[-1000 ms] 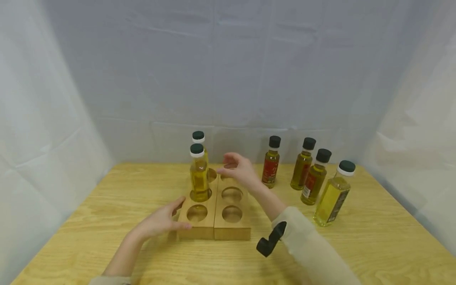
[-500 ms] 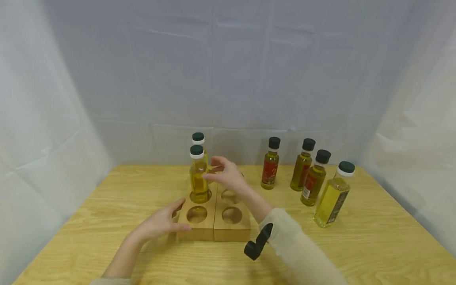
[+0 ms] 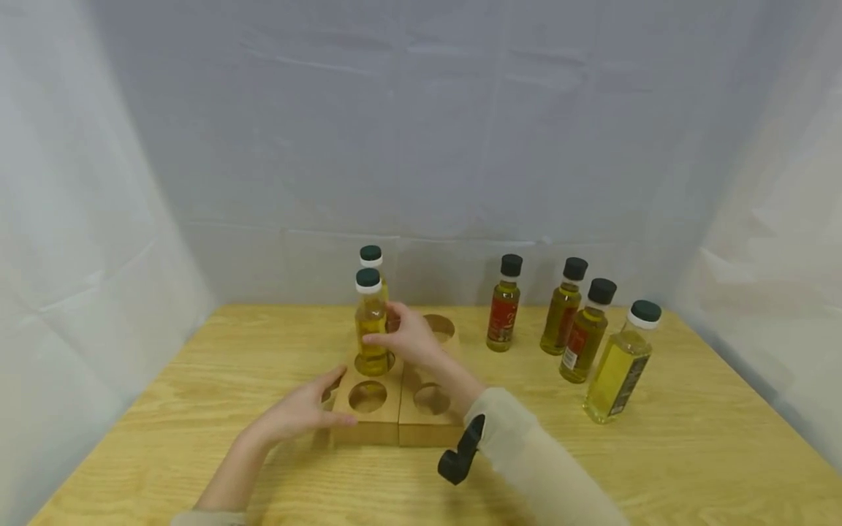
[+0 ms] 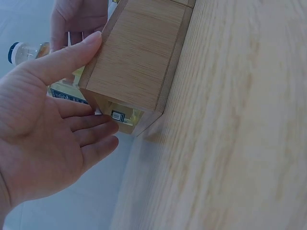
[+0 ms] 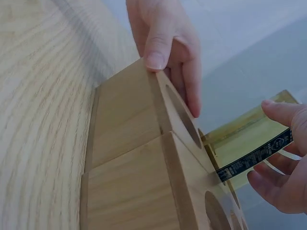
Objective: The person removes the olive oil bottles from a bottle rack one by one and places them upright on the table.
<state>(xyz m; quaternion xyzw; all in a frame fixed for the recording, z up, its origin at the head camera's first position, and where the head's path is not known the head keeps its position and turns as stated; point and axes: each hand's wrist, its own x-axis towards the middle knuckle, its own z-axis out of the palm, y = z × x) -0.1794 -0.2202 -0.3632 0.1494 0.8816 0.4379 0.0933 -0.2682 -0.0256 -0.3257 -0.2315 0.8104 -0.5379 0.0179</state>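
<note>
My left hand (image 3: 296, 415) is at the front left corner of a wooden bottle rack (image 3: 365, 432), made of two blocks side by side. Its thumb rests on the front edge; its relaxed fingers lie along the left side. In the rack's left block stands a bottle of yellow oil (image 3: 370, 319) with a green-and-white cap, just behind the front hole. My right hand (image 3: 412, 339) holds this bottle from the right, thumb across its front and fingers behind. A dark label strip (image 5: 254, 158) shows on it in the right wrist view. Another similar bottle (image 3: 371, 256) stands behind, mostly hidden.
Right of the rack stands a red-labelled oil bottle (image 3: 503, 314) with a black cap. Two more black-capped bottles, one farther back (image 3: 560, 315) and one nearer (image 3: 584, 342), stand beyond it. A green-capped bottle (image 3: 617, 376) is rightmost. White sheeting surrounds the wooden table (image 3: 263, 351).
My right hand has moved left from over the rack's right block to the front oil bottle and now holds it. My left hand has stayed at the rack's corner.
</note>
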